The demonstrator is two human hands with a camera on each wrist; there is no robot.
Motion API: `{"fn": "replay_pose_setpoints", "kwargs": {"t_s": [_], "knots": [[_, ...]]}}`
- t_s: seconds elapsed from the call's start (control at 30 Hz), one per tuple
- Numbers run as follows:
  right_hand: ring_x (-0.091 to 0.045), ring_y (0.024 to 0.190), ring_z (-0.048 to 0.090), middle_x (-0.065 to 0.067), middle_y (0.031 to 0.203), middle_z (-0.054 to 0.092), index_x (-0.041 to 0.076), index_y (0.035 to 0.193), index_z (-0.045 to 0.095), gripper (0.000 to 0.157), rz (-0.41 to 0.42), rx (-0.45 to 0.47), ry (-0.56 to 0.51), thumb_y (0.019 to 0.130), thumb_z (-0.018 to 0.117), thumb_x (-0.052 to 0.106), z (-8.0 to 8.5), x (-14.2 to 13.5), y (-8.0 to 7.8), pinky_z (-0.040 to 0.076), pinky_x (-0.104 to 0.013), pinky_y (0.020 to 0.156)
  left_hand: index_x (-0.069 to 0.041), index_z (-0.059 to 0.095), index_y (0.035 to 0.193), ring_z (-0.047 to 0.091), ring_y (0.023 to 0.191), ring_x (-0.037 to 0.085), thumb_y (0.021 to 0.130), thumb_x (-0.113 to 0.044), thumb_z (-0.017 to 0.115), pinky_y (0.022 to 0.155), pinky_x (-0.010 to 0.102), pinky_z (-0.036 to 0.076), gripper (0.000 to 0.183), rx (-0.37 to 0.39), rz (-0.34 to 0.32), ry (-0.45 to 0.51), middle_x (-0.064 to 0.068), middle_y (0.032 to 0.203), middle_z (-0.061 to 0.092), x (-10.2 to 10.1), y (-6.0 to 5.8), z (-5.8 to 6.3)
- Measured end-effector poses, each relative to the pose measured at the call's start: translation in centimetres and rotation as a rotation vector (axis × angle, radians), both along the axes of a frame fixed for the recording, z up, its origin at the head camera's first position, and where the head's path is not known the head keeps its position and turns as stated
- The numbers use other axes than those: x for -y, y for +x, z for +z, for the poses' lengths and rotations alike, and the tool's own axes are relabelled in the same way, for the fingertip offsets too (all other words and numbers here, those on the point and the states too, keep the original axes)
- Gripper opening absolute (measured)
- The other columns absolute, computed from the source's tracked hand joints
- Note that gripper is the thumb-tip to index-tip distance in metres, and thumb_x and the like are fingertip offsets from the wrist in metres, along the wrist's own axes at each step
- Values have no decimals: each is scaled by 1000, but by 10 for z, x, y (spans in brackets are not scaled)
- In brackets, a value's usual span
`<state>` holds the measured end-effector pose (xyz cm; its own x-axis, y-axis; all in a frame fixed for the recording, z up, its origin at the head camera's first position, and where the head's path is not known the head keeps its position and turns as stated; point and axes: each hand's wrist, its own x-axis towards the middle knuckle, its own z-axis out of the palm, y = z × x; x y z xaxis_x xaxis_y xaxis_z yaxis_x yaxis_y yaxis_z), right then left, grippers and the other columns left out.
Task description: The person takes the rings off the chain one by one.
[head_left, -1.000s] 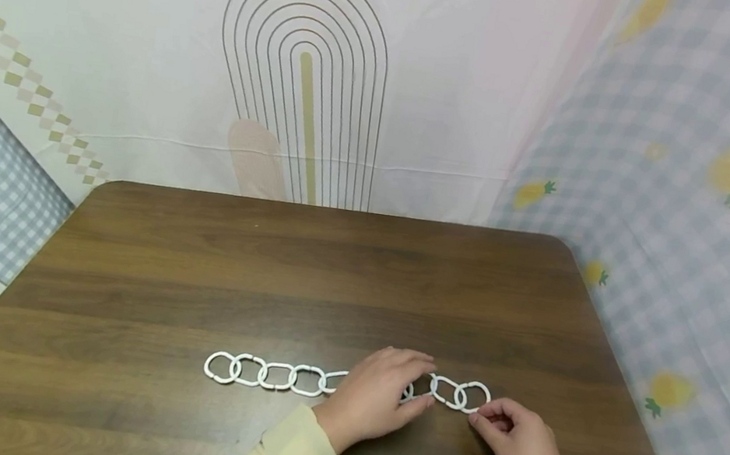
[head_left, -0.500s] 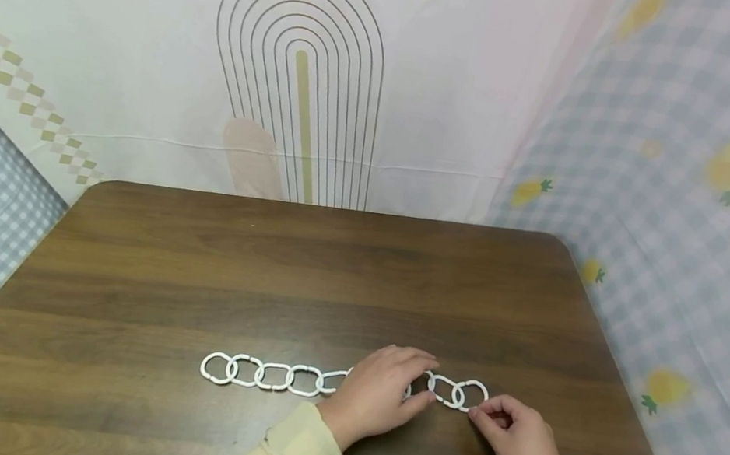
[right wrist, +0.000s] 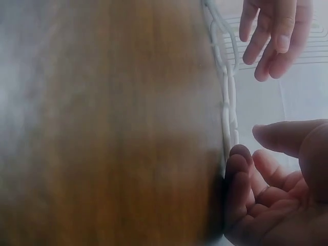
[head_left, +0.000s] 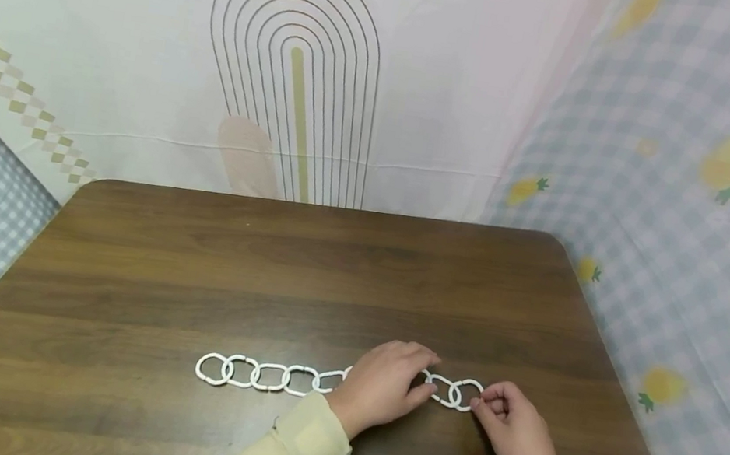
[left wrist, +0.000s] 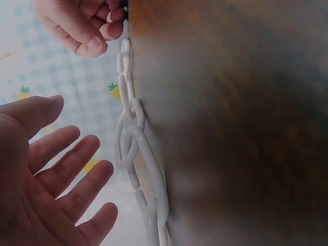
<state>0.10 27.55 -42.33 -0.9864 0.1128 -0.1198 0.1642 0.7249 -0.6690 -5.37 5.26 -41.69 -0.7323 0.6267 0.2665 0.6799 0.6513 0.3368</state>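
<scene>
While left hand (head_left: 382, 382) spreads over white chain (head_left: 317, 382), right hand (head_left: 512, 426) curls loosely beside end link (head_left: 471, 382); likely light, limp: pinch there.

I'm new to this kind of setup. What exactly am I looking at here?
There's no machine here, just a person's bare left hand and right hand. A head-worn camera gives the wide pictures, looking down; one on each wrist gives a close view in which the wooden table seems tipped on edge. On it lies a row of joined white links; printed cloth hangs behind. Neither hand clearly holds anything: the left hovers above the row, and the right has its fingers loosely curled at one end, thumb apart. I can't tell whether they touch it.
</scene>
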Motion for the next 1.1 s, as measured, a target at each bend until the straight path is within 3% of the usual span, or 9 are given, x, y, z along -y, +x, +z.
{"fn": "replay_pose_setpoints", "kwargs": {"t_s": [0.23,0.5,0.73,1.1], "knots": [[-10,73,62,0,82,67,2,101,64,23,7,41,-20,91,75,20,0,-1,-4,49,-26,66,-16,69,122,65,108,14,95,-35,68,94,27,50,33,34,-2,4,-4,120,70,-6,-4,-2],[-11,72,59,2,81,65,0,108,63,30,31,51,-24,92,74,23,0,-3,-7,46,-28,63,-17,70,121,66,104,14,95,-32,69,87,28,53,30,132,13,-13,-5,116,70,-13,-7,-3],[-12,68,56,1,78,64,-3,112,64,28,42,40,1,92,72,15,1,-5,-10,45,-28,62,-20,74,107,67,88,14,92,-29,71,72,29,54,18,113,36,-87,-7,97,70,-21,-11,-5],[-12,70,59,3,77,67,0,103,69,22,45,43,73,91,73,18,5,-3,-16,47,-33,65,-22,74,100,66,84,16,89,-31,72,63,33,54,15,97,90,-184,-6,90,68,-32,-17,-5]]}}
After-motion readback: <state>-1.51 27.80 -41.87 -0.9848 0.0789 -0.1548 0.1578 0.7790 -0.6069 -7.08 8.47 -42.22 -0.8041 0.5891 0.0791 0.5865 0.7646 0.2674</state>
